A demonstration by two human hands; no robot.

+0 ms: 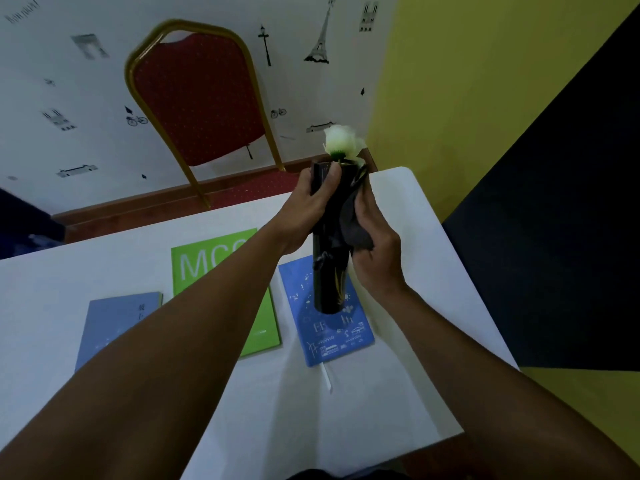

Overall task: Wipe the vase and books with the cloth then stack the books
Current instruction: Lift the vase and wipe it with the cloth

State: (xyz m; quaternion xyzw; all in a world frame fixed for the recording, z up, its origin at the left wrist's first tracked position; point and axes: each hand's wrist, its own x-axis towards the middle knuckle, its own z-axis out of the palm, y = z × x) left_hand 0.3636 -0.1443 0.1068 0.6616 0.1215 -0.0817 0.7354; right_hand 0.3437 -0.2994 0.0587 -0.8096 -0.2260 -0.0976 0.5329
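Note:
A tall black vase (329, 282) with a white flower (341, 143) in its mouth is held up above the table. My left hand (311, 206) grips its upper part. My right hand (375, 244) presses a dark grey cloth (355, 226) against the vase's right side. Three books lie flat on the white table (398, 393): a grey-blue one (110, 320) at the left, a green one (263, 327) in the middle, partly hidden by my left forearm, and a blue one (336, 337) with white drawings under the vase.
A red chair (197, 98) with a gold frame stands behind the table against a white wall with black stickers. The table's right edge runs beside a yellow floor and a dark panel (554, 237). A white ribbon bookmark (327, 377) sticks out of the blue book.

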